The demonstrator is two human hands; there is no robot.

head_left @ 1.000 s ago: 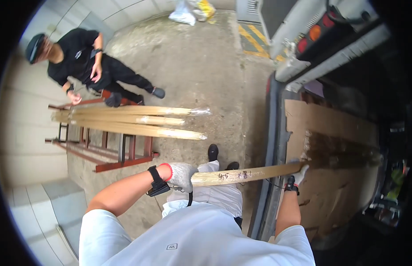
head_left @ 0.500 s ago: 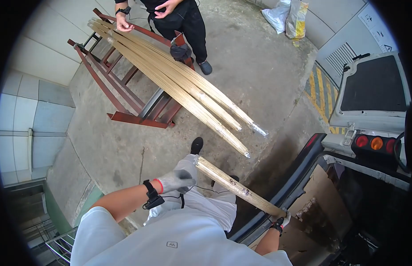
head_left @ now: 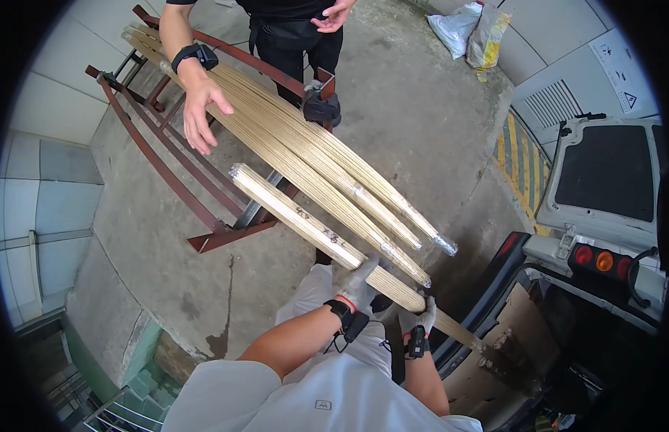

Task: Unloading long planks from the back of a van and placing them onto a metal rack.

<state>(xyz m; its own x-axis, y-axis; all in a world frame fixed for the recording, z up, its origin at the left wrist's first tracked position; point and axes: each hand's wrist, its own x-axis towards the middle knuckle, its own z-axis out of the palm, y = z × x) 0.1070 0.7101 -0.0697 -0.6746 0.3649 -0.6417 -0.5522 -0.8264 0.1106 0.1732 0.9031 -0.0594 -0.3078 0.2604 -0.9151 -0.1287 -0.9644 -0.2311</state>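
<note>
The person's left hand (head_left: 358, 281), in a grey glove with a red cuff, grips a long bundle of thin tan strips (head_left: 305, 225) at about the middle of its visible length. The right hand (head_left: 419, 315), gloved likewise, is closed around the same bundle nearer the van. Dark devices are strapped to both wrists.

The bundle slopes across the front of the person's body. Its near tip, wrapped in clear film and marked with dark handwriting, is raised beside the rack; its other part passes over the dark bumper (head_left: 485, 277) into the van, where shadow obscures the end. Cardboard (head_left: 520, 309) lines the van floor there.

To the upper left, three similar bundles (head_left: 305, 151) lie side by side on a red-brown metal rack (head_left: 158, 129), their film-wrapped ends overhanging it towards the van. Above these bundles hangs a co-worker's bare hand (head_left: 203, 108), fingers spread and loosely bent; the co-worker, in black, stands behind the rack.

Farther out, a white bag (head_left: 455, 29) and a yellow-and-white sack (head_left: 487, 39) stand together on the concrete floor (head_left: 421, 155) by the wall.
</note>
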